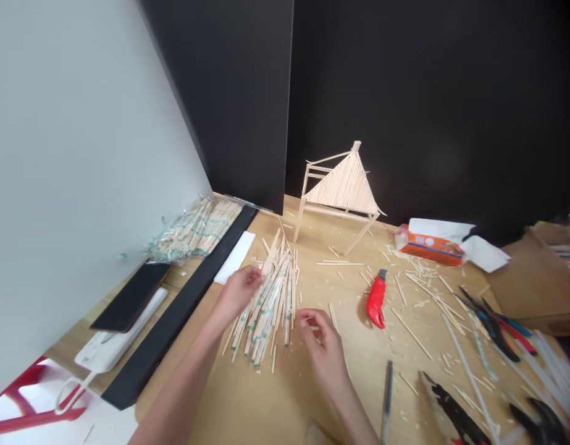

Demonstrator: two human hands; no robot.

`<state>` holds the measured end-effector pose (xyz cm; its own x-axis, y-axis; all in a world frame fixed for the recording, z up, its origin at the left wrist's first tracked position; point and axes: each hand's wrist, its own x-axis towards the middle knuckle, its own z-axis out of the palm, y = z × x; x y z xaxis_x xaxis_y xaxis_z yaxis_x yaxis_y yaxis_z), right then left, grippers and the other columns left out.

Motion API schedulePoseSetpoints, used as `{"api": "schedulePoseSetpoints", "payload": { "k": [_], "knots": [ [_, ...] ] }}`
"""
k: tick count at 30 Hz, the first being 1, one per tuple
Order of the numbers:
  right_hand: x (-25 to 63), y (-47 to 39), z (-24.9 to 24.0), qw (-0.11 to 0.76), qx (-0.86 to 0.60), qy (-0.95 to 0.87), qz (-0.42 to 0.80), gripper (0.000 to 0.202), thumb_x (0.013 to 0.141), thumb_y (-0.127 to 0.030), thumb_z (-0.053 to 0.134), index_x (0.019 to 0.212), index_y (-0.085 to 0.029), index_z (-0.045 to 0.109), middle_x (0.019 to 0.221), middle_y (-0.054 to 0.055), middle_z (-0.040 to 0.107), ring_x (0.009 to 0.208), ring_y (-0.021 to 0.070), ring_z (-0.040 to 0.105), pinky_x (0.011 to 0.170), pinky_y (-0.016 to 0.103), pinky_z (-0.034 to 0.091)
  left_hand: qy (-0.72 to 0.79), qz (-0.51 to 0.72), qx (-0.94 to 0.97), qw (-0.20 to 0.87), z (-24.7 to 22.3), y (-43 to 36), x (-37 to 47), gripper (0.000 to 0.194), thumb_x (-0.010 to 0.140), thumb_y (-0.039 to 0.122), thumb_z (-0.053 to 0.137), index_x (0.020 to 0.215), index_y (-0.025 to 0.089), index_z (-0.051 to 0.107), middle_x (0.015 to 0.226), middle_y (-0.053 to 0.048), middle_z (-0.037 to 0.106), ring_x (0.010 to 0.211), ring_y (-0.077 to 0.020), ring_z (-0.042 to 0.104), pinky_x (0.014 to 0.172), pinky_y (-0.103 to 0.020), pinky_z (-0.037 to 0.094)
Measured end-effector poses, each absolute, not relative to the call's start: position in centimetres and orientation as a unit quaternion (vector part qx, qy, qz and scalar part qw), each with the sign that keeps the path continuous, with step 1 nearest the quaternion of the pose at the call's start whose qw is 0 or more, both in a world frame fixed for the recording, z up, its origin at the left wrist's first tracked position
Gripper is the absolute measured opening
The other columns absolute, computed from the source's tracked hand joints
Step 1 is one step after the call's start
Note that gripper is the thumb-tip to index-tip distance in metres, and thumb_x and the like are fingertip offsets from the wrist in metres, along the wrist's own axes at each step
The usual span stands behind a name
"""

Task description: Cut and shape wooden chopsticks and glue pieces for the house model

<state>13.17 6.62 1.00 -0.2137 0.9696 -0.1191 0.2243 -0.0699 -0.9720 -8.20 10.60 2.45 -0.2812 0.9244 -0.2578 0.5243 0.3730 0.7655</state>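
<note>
A loose pile of thin wooden sticks point(278, 296), several with green-marked ends and clear plastic among them, lies on the wooden table. At the pile's upper left edge, my left hand point(242, 289) has its fingers drawn together on the sticks. Just right of the pile is my right hand point(322, 337), its fingers loosely bent and apart from the thumb, with nothing visible in them. Behind the pile stands a small stick-built structure point(343, 185) with a sloping triangular panel and thin legs. A red utility knife point(377, 300) lies to the right.
Bagged sticks point(199, 228), a dark phone point(131, 296) and a white power strip point(120, 337) sit left of a black rail point(183, 315). At right are an orange tissue pack point(428, 244), a cardboard box point(530, 278), pliers point(456, 408), a pen point(387, 395) and scattered stick pieces.
</note>
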Motion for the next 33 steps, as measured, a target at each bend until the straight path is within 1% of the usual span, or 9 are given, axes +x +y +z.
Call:
{"api": "schedulePoseSetpoints", "payload": {
  "k": [2, 4, 7, 11, 14, 16, 24, 28, 33],
  "knots": [
    [13.3, 6.6, 1.1, 0.355, -0.514, -0.549, 0.555, 0.026, 0.089, -0.037, 0.049, 0.106, -0.021, 0.060, 0.099, 0.006, 0.062, 0.083, 0.0171, 0.058, 0.067, 0.024, 0.044, 0.691, 0.303, 0.501, 0.423, 2.4, 8.9, -5.2, 0.024, 0.082, 0.035, 0.053, 0.090, 0.014, 0.061, 0.079, -0.004, 0.067, 0.069, -0.0160, 0.064, 0.053, -0.022, 0.047],
    [13.5, 6.5, 0.9, 0.344, -0.519, -0.530, 0.575, 0.030, 0.088, -0.042, 0.050, 0.105, -0.020, 0.060, 0.088, 0.005, 0.064, 0.073, 0.0160, 0.058, 0.058, 0.023, 0.042, 0.640, 0.311, 0.516, 0.477, 2.2, 7.0, -2.2, 0.023, 0.081, 0.035, 0.055, 0.084, 0.014, 0.063, 0.074, -0.003, 0.068, 0.065, -0.0147, 0.064, 0.052, -0.021, 0.047],
    [14.2, 6.5, 0.0, 0.315, -0.530, -0.532, 0.581, 0.028, 0.086, -0.045, 0.050, 0.081, -0.019, 0.058, 0.063, -0.001, 0.057, 0.054, 0.0129, 0.051, 0.047, 0.021, 0.035, 0.602, 0.313, 0.523, 0.516, 1.6, 4.9, 0.3, 0.019, 0.079, 0.031, 0.057, 0.078, 0.015, 0.067, 0.070, -0.002, 0.069, 0.064, -0.0150, 0.064, 0.053, -0.021, 0.047],
    [15.6, 6.3, -1.3, 0.283, -0.550, -0.540, 0.572, 0.032, 0.083, -0.043, 0.055, 0.062, -0.019, 0.050, 0.044, -0.006, 0.044, 0.040, 0.0102, 0.041, 0.042, 0.022, 0.027, 0.649, 0.344, 0.499, 0.460, 1.2, 4.9, -0.7, 0.019, 0.079, 0.031, 0.058, 0.090, 0.018, 0.068, 0.082, -0.006, 0.069, 0.077, -0.0207, 0.065, 0.073, -0.032, 0.049],
    [16.1, 6.2, -1.6, 0.271, -0.552, -0.536, 0.579, 0.034, 0.081, -0.043, 0.058, 0.060, -0.018, 0.049, 0.043, -0.007, 0.041, 0.038, 0.0093, 0.039, 0.042, 0.022, 0.026, 0.687, 0.383, 0.471, 0.399, 1.4, 6.0, -2.3, 0.025, 0.082, 0.031, 0.054, 0.101, 0.018, 0.064, 0.101, -0.011, 0.064, 0.095, -0.0253, 0.060, 0.090, -0.041, 0.042],
    [16.0, 6.1, -1.3, 0.272, -0.544, -0.525, 0.595, 0.034, 0.080, -0.045, 0.058, 0.061, -0.018, 0.049, 0.045, -0.007, 0.040, 0.039, 0.0086, 0.037, 0.042, 0.022, 0.027, 0.679, 0.399, 0.464, 0.406, 1.7, 6.7, -2.4, 0.026, 0.081, 0.033, 0.056, 0.102, 0.019, 0.064, 0.103, -0.011, 0.063, 0.097, -0.0254, 0.059, 0.092, -0.042, 0.040],
    [15.4, 6.6, 1.1, 0.274, -0.520, -0.481, 0.651, 0.036, 0.070, -0.048, 0.068, 0.060, -0.017, 0.051, 0.044, -0.007, 0.043, 0.035, 0.0063, 0.034, 0.037, 0.020, 0.023, 0.565, 0.422, 0.408, 0.579, 2.7, 7.8, 0.6, 0.042, 0.068, 0.034, 0.072, 0.104, 0.012, 0.064, 0.096, -0.011, 0.071, 0.088, -0.0213, 0.067, 0.078, -0.032, 0.051],
    [16.0, 7.0, 1.7, 0.262, -0.506, -0.475, 0.670, 0.035, 0.068, -0.047, 0.071, 0.061, -0.016, 0.056, 0.044, -0.007, 0.045, 0.036, 0.0057, 0.034, 0.038, 0.020, 0.024, 0.536, 0.422, 0.371, 0.630, 3.3, 8.3, 0.8, 0.042, 0.068, 0.036, 0.073, 0.099, 0.011, 0.062, 0.091, -0.012, 0.072, 0.080, -0.0211, 0.069, 0.071, -0.031, 0.053],
    [16.6, 7.5, 1.8, 0.238, -0.490, -0.487, 0.683, 0.034, 0.070, -0.047, 0.068, 0.060, -0.015, 0.060, 0.049, -0.005, 0.050, 0.037, 0.0053, 0.035, 0.038, 0.020, 0.024, 0.514, 0.412, 0.368, 0.656, 3.8, 8.6, 0.9, 0.043, 0.067, 0.039, 0.074, 0.097, 0.012, 0.061, 0.089, -0.011, 0.073, 0.082, -0.0227, 0.070, 0.067, -0.030, 0.053]
  ]
}}
